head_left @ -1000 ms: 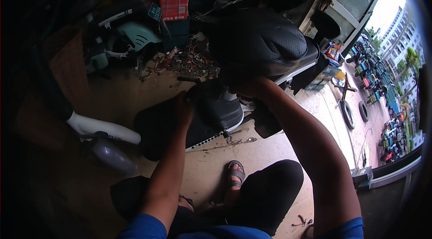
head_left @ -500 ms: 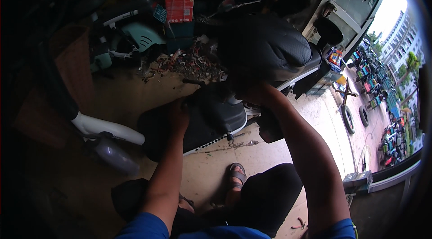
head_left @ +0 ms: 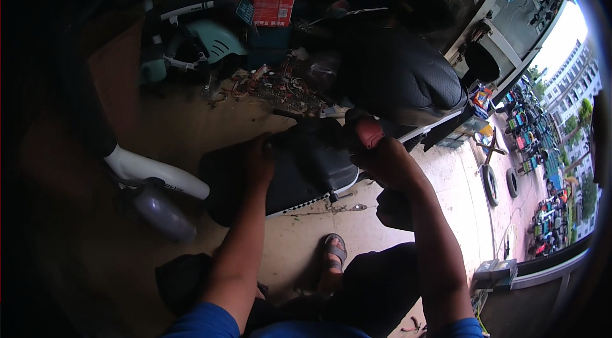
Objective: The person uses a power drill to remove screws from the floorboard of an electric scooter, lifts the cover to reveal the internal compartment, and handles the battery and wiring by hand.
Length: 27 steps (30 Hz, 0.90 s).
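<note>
I am at a scooter with a black quilted seat (head_left: pixel 405 77) and a black footboard (head_left: pixel 242 185) with a checkered edge. My left hand (head_left: pixel 260 150) is closed at the left side of a dark part (head_left: pixel 303 140) above the footboard; its fingertips are hard to make out. My right hand (head_left: pixel 379 161) grips a dark tool with a red end (head_left: pixel 368 133), probably a power tool, just right of that part and in front of the seat.
At the left stand white and grey curved body parts (head_left: pixel 156 175). Behind lie mixed scraps (head_left: pixel 268 86), red boxes (head_left: pixel 274 3) and mint-green parts (head_left: pixel 213 42). To the right are tyres (head_left: pixel 489 185), a doorway, parked scooters (head_left: pixel 529 121) and pliers (head_left: pixel 414 328) on the floor.
My right hand has come back toward me and down, bringing the red-ended tool out from under the seat into sight. My left hand has moved only slightly. The view has shifted a little.
</note>
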### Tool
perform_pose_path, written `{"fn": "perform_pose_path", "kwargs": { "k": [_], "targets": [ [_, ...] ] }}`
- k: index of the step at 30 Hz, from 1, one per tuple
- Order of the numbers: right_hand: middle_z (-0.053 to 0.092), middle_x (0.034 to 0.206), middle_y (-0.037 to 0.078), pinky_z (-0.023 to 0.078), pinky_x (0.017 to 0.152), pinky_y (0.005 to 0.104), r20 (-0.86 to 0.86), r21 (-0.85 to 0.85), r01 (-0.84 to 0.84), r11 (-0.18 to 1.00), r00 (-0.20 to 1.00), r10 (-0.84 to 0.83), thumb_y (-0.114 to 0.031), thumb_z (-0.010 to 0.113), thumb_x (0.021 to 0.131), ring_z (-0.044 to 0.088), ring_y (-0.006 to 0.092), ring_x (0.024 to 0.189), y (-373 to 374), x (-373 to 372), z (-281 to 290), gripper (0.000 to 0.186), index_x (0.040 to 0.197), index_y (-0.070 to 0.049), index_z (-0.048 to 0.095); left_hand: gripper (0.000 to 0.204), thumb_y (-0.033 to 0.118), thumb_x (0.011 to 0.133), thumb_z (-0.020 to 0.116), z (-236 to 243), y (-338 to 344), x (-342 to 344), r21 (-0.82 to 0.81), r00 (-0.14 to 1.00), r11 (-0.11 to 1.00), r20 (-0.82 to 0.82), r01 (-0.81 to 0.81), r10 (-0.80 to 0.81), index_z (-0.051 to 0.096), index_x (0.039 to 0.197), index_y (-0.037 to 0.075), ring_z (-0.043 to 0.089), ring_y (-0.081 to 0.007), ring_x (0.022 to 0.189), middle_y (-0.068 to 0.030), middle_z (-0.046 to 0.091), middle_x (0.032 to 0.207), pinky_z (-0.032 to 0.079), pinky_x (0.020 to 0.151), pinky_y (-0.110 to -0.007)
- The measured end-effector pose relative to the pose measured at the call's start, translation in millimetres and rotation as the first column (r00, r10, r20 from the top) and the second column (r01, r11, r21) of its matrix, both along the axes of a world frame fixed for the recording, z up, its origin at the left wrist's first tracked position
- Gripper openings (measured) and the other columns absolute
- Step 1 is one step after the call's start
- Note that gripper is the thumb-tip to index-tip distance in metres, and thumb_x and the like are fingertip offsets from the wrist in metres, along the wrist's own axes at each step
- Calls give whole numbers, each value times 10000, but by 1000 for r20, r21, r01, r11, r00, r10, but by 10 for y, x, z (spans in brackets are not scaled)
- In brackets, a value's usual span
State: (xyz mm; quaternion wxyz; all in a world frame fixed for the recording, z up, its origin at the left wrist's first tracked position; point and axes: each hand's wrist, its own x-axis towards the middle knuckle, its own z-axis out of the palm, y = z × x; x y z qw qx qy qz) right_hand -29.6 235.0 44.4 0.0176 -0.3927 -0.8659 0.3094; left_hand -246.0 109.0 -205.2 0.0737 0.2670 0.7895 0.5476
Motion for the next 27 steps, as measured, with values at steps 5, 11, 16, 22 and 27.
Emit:
{"fn": "perform_pose_path", "kwargs": {
  "k": [5,11,16,22,27],
  "targets": [
    [656,750,151,489,647,348,-244,-152,-126,980,966,87,-297,706,836,632,199,707,-214,-208,-116,362,944,38,626,358,76,967,440,-225,88,-70,-81,979,989,-169,-127,112,531,1312,76,506,-324,1254,-160,536,1340,412,1048,-409],
    [669,839,132,515,627,324,-166,223,-332,917,914,371,-211,697,864,661,224,759,-260,-738,-365,268,976,16,609,400,36,945,446,-273,30,-202,-107,975,989,-205,-106,83,517,1336,83,488,-342,1266,-172,512,1364,408,1056,-413],
    [683,890,162,534,676,353,-293,137,-276,951,906,305,-191,683,856,678,272,821,-44,-1060,-918,264,1024,7,638,378,55,964,443,-88,89,-144,-204,992,978,-111,33,-56,533,1330,87,519,-333,1231,-166,542,1337,427,1034,-415],
    [691,878,160,538,679,356,-160,228,-317,921,920,357,-240,669,867,682,266,817,37,-1220,-1119,260,997,-15,674,351,47,964,451,-198,97,-199,-219,982,974,-168,52,-90,583,1285,99,562,-316,1174,-149,594,1277,461,996,-410],
    [695,896,170,542,691,366,-176,176,-314,933,922,344,-262,647,883,683,282,818,-22,-1241,-1039,272,1005,-20,678,352,44,964,453,-303,104,-219,-261,930,965,-355,-1,-95,580,1286,102,554,-315,1186,-144,579,1298,455,1012,-419]
  ]
}}
